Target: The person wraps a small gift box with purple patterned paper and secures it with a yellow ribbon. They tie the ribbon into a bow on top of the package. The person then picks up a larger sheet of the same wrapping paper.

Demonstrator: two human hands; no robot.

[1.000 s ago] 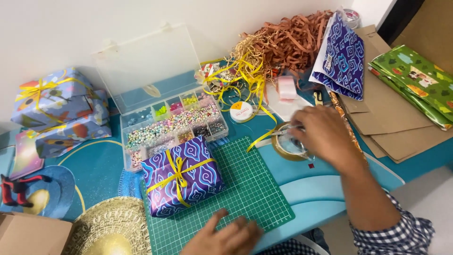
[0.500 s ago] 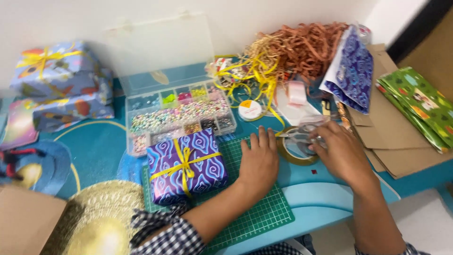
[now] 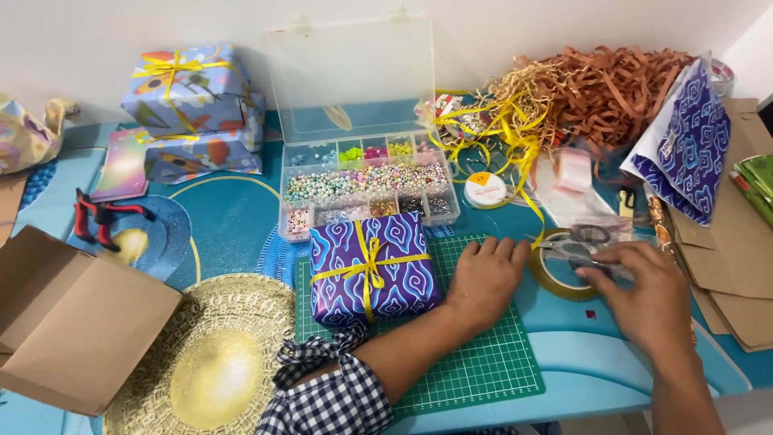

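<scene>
tape roll (image 3: 564,274) sits just right of the green cutting mat (image 3: 475,362), and the right hand (image 3: 644,294) hovers on its far edge, fingers pinched together on something thin at the rim (likely the loose end of the tape, though blur hides it). scissors (image 3: 581,238) lie touching the roll's upper side, handles toward the back, close enough to grab without reaching across anything.

left hand (image 3: 483,278) lies flat on the mat, fingers spread and palm down, just beside the wrapped gift box (image 3: 372,270); it seems to steady the mat or simply rest near the box so the parcel stays within reach. the box, in purple patterned paper with a yellow ribbon tied in a cross, stands on the mat's upper left corner, level and closed.

behind it, touching the mat's back edge, a clear bead organiser (image 3: 366,189) stands with its lid propped upright, so its compartments are open to the hands. farther back lie tangled yellow ribbon (image 3: 499,129) and shredded brown paper filler (image 3: 604,89). two more wrapped parcels (image 3: 193,113) are stacked well apart at the surface's left rear, and an open cardboard box (image 3: 72,322) waits at the near left.
</scene>
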